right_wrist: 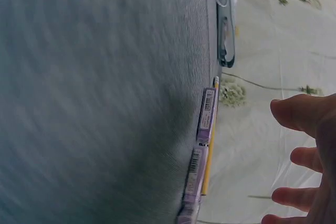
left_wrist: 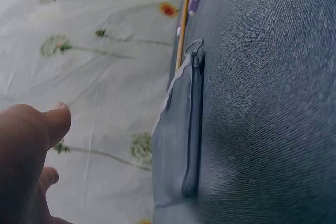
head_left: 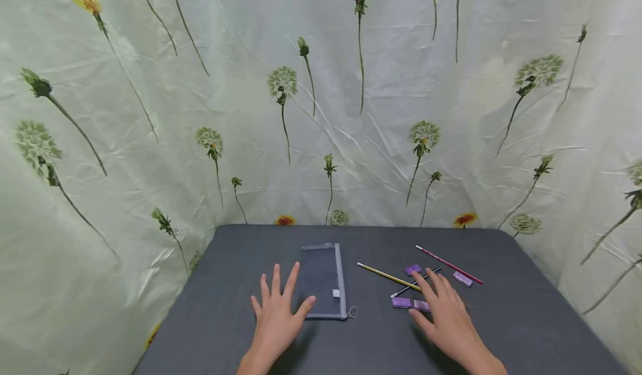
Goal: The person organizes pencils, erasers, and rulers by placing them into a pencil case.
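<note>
A flat grey mesh pencil pouch (head_left: pixel 321 279) lies shut at the middle of the dark grey table (head_left: pixel 526 319), its zipper ring (head_left: pixel 353 311) towards me. My left hand (head_left: pixel 282 297) is open with spread fingers just left of the pouch, thumb at its near corner. My right hand (head_left: pixel 435 296) is open too, fingers spread over two purple erasers (head_left: pixel 402 302). A yellow pencil (head_left: pixel 388 276), a dark pen (head_left: pixel 408 287), a pink pencil (head_left: pixel 448 264) and two further purple erasers (head_left: pixel 413 268) lie just beyond it. In the left wrist view the pouch (left_wrist: pixel 178 135) sits past my thumb (left_wrist: pixel 50 124). The right wrist view shows the erasers (right_wrist: pixel 207 114) beside the yellow pencil (right_wrist: pixel 210 153).
A pale green cloth printed with dandelions (head_left: pixel 321 113) hangs round the table on three sides. Its folds reach the table's far edge (head_left: pixel 351 227) and both side edges.
</note>
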The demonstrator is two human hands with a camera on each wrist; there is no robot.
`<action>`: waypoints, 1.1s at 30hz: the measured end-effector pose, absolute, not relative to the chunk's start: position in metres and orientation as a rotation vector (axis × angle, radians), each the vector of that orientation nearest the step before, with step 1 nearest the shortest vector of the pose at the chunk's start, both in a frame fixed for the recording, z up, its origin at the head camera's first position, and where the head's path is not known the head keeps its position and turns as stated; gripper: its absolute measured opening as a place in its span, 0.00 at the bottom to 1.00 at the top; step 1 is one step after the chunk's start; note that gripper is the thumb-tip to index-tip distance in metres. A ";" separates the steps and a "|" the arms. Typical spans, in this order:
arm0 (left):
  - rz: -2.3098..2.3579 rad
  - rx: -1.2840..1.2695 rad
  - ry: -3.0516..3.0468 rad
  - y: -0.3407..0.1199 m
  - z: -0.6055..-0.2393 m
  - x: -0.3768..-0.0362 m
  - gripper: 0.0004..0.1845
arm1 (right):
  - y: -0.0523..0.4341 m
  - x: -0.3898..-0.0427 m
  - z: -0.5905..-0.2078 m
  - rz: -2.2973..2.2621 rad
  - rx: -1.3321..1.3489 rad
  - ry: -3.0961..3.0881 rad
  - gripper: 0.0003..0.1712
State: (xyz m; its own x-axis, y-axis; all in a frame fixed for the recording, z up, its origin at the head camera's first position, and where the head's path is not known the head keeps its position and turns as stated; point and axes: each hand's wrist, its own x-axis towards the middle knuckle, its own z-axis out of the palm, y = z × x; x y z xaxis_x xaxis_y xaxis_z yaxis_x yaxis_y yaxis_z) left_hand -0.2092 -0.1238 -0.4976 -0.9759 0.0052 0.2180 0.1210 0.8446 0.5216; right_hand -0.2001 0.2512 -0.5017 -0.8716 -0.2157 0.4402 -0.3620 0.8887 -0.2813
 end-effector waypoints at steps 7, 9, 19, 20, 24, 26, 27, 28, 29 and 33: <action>-0.888 -0.161 -2.734 -0.114 -0.492 -0.223 0.44 | 0.247 -0.227 -0.487 0.501 0.579 -2.612 0.42; -0.891 -0.181 -2.727 -0.109 -0.494 -0.230 0.43 | 0.244 -0.236 -0.482 0.527 0.599 -2.624 0.40; -0.878 -0.205 -2.758 -0.075 -0.501 -0.265 0.42 | 0.235 -0.271 -0.473 0.564 0.612 -2.698 0.36; -0.871 -0.192 -2.772 -0.072 -0.501 -0.269 0.42 | 0.234 -0.274 -0.472 0.567 0.608 -2.708 0.36; -0.869 -0.139 -2.855 -0.061 -0.502 -0.279 0.42 | 0.228 -0.283 -0.472 0.565 0.562 -2.773 0.36; -0.859 -0.109 -2.891 -0.056 -0.504 -0.281 0.42 | 0.225 -0.286 -0.474 0.542 0.538 -2.810 0.35; -0.851 -0.097 -2.901 -0.053 -0.506 -0.281 0.42 | 0.224 -0.287 -0.476 0.527 0.530 -2.825 0.34; -0.844 -0.088 -2.907 -0.050 -0.507 -0.281 0.42 | 0.223 -0.288 -0.478 0.514 0.527 -2.837 0.33; -0.846 -0.083 -2.907 -0.047 -0.509 -0.282 0.42 | 0.222 -0.289 -0.481 0.501 0.523 -2.849 0.33; -0.851 -0.099 -2.925 -0.036 -0.513 -0.280 0.41 | 0.221 -0.290 -0.487 0.447 0.501 -2.868 0.32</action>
State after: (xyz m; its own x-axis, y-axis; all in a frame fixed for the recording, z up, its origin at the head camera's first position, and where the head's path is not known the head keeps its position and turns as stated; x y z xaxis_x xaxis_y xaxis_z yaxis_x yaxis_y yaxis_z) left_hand -0.2799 -0.0357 -0.5129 -0.9935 0.0361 0.1081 0.0885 0.8421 0.5320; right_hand -0.2897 0.2210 -0.4873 -0.9234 -0.2987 0.2409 -0.3579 0.8969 -0.2596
